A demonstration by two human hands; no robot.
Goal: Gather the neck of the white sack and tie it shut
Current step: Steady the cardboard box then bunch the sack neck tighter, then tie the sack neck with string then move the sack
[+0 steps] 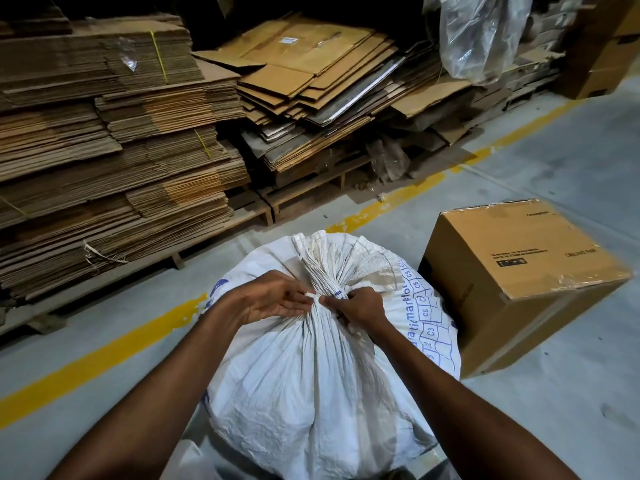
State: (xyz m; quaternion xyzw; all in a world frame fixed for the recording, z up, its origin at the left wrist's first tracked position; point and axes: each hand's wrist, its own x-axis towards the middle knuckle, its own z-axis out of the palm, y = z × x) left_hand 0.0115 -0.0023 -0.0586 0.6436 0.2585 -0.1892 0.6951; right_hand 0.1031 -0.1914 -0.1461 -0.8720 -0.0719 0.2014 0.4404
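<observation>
A full white woven sack [311, 386] with blue print stands on the floor in front of me. Its neck [323, 271] is bunched into tight pleats, and the loose top fans out above. A thin white tie [313, 296] runs around the bunch. My left hand [273, 297] pinches one end of the tie at the left of the neck. My right hand [358, 306] grips the other end at the right, pressed against the sack.
A sealed brown carton [519, 275] sits right of the sack, almost touching it. Stacks of flattened cardboard [114, 161] on wooden pallets fill the left and back. A clear plastic bag [481, 36] hangs at top right. A yellow line [104, 355] crosses the grey floor.
</observation>
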